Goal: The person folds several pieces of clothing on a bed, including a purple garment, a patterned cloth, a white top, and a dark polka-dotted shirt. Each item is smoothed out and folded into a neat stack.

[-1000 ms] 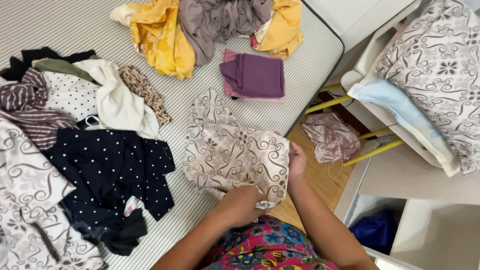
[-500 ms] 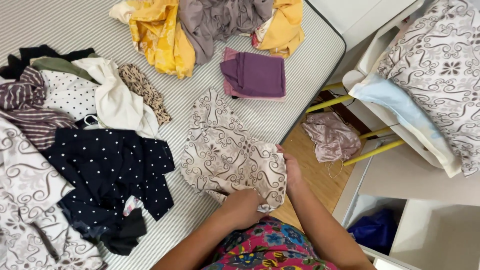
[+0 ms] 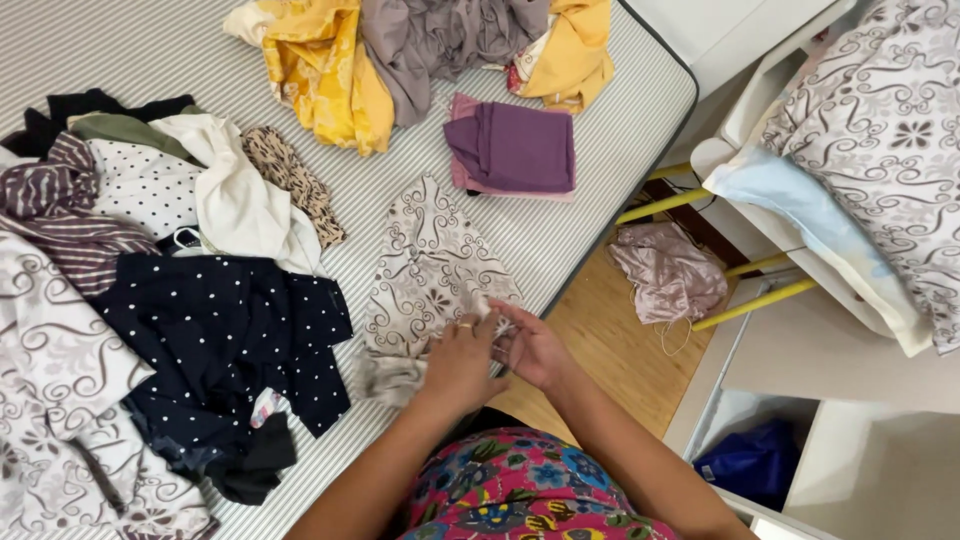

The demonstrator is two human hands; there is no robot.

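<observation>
Your hands gather a patterned cloth on the bed.
Your left hand [image 3: 462, 358] and right hand [image 3: 532, 348] both pinch the cream swirl-print cloth [image 3: 430, 270]; a navy dotted garment [image 3: 215, 345] lies left, a folded purple cloth [image 3: 515, 148] beyond.

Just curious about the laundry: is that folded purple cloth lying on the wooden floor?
No, the folded purple cloth lies on the striped mattress, while the crumpled pinkish garment is what lies on the wooden floor.

Both hands, left hand [image 3: 462, 362] and right hand [image 3: 533, 347], have drawn together at the bed's near edge, bunching the beige swirl-patterned cloth [image 3: 430, 270] narrower than before.
</observation>
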